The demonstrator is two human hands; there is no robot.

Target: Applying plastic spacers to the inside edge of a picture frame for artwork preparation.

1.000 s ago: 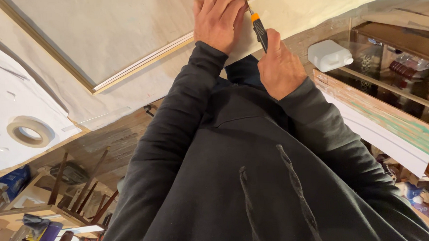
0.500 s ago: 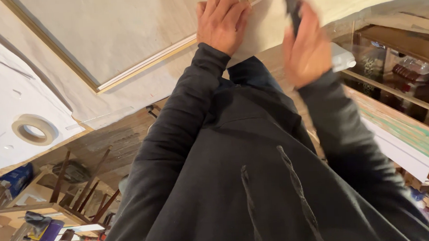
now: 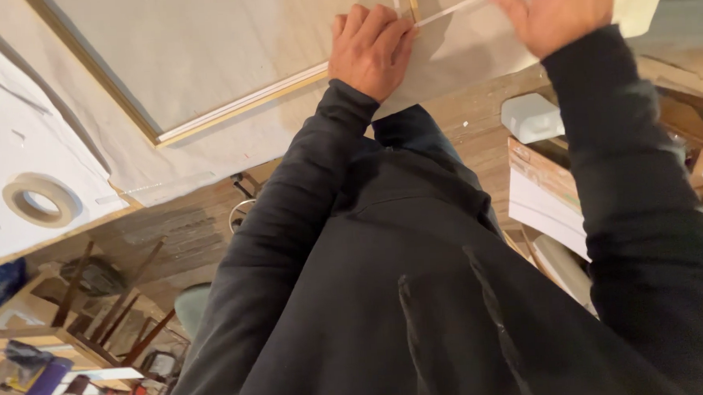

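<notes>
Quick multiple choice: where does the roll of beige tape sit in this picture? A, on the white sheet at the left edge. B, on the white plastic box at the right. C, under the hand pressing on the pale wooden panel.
A: the roll of beige tape lies flat on the white sheet at the left edge, well apart from both hands.
</notes>
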